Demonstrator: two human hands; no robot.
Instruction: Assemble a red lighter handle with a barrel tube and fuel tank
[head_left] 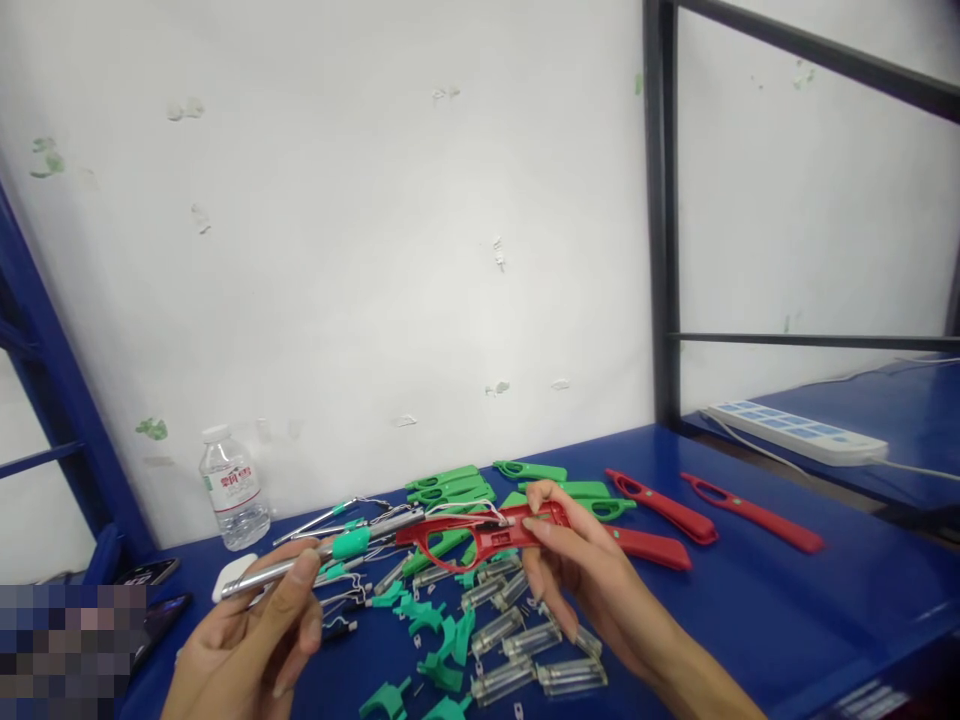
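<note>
My left hand [259,630] is closed around a metal lighter tube [259,578] with a green collar [351,544], pinching it between thumb and fingers. Thin white wires [480,508] run from the tube into a red lighter handle half [495,540], whose hollow side faces me. My right hand [581,550] grips the wide end of this handle half, its thumb pressed inside the shell near the wires. The tube's far end lies at the narrow tip of the handle; I cannot tell whether it is seated. Below, several clear fuel tanks [502,632] and green triggers [446,640] lie scattered.
Several green handle shells [454,480] lie near the wall, and red ones [757,515] to the right on the blue table [765,610]. More wired tubes [319,520] lie behind my left hand. A water bottle [232,490], phones [161,620] and a power strip [799,432] are around.
</note>
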